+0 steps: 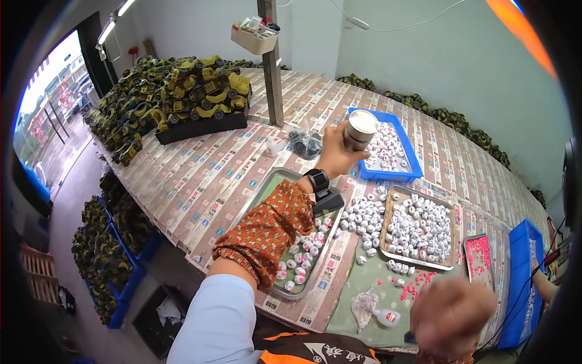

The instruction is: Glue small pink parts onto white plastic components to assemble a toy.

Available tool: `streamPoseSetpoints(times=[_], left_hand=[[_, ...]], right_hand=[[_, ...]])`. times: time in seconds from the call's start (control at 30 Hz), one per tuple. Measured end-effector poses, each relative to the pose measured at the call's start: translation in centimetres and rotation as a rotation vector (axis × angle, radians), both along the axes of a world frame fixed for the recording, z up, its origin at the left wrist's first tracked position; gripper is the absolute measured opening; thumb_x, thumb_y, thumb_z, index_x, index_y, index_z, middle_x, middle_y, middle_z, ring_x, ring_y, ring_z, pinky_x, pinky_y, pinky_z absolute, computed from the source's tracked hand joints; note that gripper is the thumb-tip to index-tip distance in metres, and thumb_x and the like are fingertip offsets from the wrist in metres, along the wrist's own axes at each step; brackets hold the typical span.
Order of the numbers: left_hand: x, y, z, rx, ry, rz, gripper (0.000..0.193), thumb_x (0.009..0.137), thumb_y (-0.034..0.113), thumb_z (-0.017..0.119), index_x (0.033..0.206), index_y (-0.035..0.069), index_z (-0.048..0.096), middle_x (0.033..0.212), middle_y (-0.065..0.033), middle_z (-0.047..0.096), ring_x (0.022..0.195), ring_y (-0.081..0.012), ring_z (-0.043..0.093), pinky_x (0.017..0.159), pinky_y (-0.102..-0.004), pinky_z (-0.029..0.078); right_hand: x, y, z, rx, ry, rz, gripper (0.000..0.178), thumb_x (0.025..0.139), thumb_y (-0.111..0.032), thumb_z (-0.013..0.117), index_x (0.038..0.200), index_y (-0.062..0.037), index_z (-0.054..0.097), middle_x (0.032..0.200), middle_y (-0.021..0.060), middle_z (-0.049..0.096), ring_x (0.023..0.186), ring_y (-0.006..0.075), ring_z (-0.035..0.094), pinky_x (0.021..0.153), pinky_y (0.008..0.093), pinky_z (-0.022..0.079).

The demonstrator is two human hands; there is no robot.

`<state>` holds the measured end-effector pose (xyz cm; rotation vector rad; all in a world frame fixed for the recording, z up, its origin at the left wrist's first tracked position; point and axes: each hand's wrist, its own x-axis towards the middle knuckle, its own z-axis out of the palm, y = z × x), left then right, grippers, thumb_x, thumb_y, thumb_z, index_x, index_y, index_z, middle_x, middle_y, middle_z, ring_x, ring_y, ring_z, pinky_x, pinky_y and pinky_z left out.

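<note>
My left hand point(335, 156) is stretched out over the table, its fingers wrapped round a metallic drinking cup point(357, 143) with a pale round top. The cup is beside a blue tray point(416, 172) of small white and pink pieces and partly hides it. Below my left forearm lies a metal tray point(292, 293) with a green bottom, holding white round pieces with pink parts. Low at the right, my right hand point(451, 316) is smeared by motion, so its fingers cannot be read. Near it are a small clear bottle point(388, 317) with a red mark and a crumpled pale cloth point(364, 308).
A metal tray point(383, 238) of white round pieces and a narrow tray point(479, 261) of pink bits stand right of centre. Yellow toy vehicles point(206, 91) are heaped at the back left. A post point(273, 85) rises from the table. Another person's arm point(544, 282) reaches in at right.
</note>
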<state>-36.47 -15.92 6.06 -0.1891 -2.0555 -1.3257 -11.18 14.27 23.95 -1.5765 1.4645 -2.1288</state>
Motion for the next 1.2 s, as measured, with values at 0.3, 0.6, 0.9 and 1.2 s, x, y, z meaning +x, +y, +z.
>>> streamPoseSetpoints(times=[0.3,0.6,0.9,1.2], left_hand=[[-4.0,-4.0,-4.1,0.04,-0.165,0.212,0.099,0.066,0.027,0.097,0.147,0.006,0.043,0.128,-0.0185,0.043,0.12,-0.0375,0.052,0.108,-0.0431,0.045],[-5.5,-5.9,-5.6,0.043,-0.219,0.211,0.095,0.071,0.034,0.093,0.147,0.006,0.043,0.132,-0.0236,0.048,0.12,-0.0408,0.056,0.105,-0.0439,0.049],[-5.2,-6.9,-7.1,-0.144,-0.321,0.203,0.07,0.086,0.037,0.081,0.141,0.004,0.051,0.121,-0.0231,0.062,0.106,-0.0372,0.066,0.096,-0.0452,0.052],[-4.8,-7.1,-7.7,-0.159,-0.38,0.235,0.065,0.087,0.037,0.078,0.137,0.004,0.053,0.122,-0.0227,0.063,0.112,-0.0382,0.063,0.098,-0.0464,0.05]], right_hand=[[-0.8,0.8,0.9,-0.034,-0.153,0.362,0.022,0.081,0.005,0.083,0.099,-0.0061,0.074,0.079,0.0141,0.063,0.056,0.021,0.056,0.046,0.0313,0.045],[-2.8,0.3,-0.9,-0.11,-0.19,0.544,0.009,0.085,0.005,0.076,0.092,0.0012,0.071,0.082,0.0202,0.067,0.056,0.0243,0.058,0.046,0.0329,0.044],[-1.8,0.5,-1.4,-0.132,-0.171,0.502,0.003,0.088,0.005,0.071,0.086,0.0043,0.069,0.082,0.0225,0.066,0.056,0.0265,0.058,0.046,0.0345,0.044],[-2.3,1.0,-0.6,-0.008,-0.041,0.564,0.016,0.097,-0.002,0.06,0.087,0.0078,0.068,0.088,0.025,0.066,0.058,0.0306,0.057,0.051,0.0381,0.047]])
